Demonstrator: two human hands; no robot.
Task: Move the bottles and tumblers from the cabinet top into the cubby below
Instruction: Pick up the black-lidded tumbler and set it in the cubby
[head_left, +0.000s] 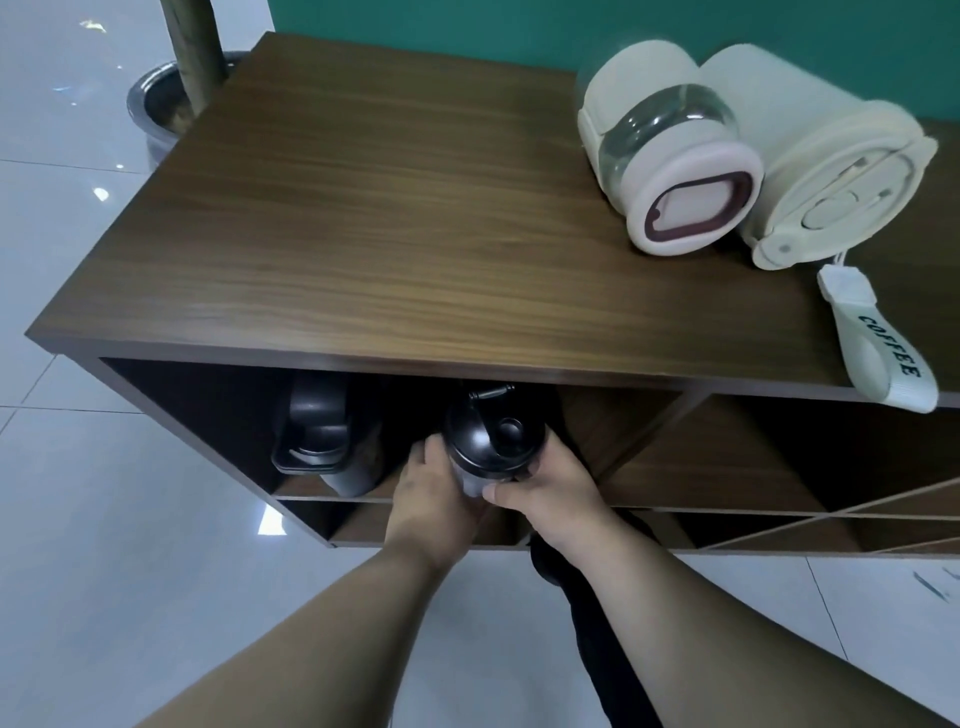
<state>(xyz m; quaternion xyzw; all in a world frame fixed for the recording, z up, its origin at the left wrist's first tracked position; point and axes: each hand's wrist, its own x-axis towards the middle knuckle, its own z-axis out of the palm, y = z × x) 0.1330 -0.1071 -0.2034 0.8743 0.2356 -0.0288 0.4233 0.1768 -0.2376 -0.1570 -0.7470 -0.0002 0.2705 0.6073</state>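
Both of my hands hold a black-lidded shaker bottle (491, 434) at the mouth of the upper left cubby (208, 410). My left hand (434, 491) wraps its left side and my right hand (545, 483) grips its right side and clear lower body. A dark tumbler with a black lid (319, 431) stands inside the same cubby to the left. On the cabinet top (389, 208) at the right stand a cream tumbler with a pink lid (670, 156) and a cream tumbler (826, 171) with a "COFFEE" strap (883, 353) hanging over the front edge.
A second cubby (779, 447) opens to the right, with slanted dividers further right and low compartments beneath. A metal planter (161, 104) with a trunk stands on the tiled floor past the cabinet's left end. A green wall backs the cabinet.
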